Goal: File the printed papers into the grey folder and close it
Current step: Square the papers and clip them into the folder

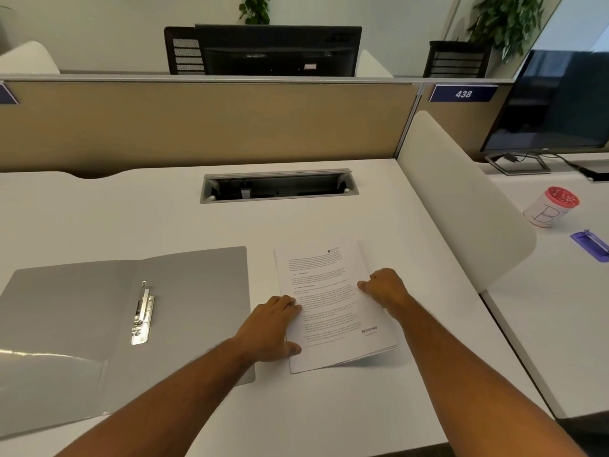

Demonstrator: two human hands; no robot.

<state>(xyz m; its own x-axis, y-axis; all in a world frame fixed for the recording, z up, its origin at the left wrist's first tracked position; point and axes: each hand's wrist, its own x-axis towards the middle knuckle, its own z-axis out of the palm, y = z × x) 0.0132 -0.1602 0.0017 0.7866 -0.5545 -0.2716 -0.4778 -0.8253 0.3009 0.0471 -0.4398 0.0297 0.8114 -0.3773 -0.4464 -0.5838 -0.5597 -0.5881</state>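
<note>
Right now we see the grey folder (125,311) lying open and flat on the white tabletop (329,407), left of centre, with nothing filed in it — only its metal clip (142,316) shows along the spine, and a clear pocket (49,371) on the near left flap, which looks empty as far as we can tell. The printed papers (333,305) sit just beside the folder's right edge, a stapled or stacked bundle whose near right corner lifts slightly off the surface. Our left hand (273,328) lies on the bundle's left edge, fingers spread flat on top and the thumb on the lower margin, so its grip is apart and pressing rather than clamped. Our right hand (385,288) rests on the right edge with fingers curled under; whether that grip pinches the sheets we cannot tell. Beyond the papers, a cable tray (278,188) is sunk into the tabletop with its lid open. On the neighbouring desk to the right stands a white cup (550,209) with a red top, its contents unclear, and a purple stapler (591,244).
</note>
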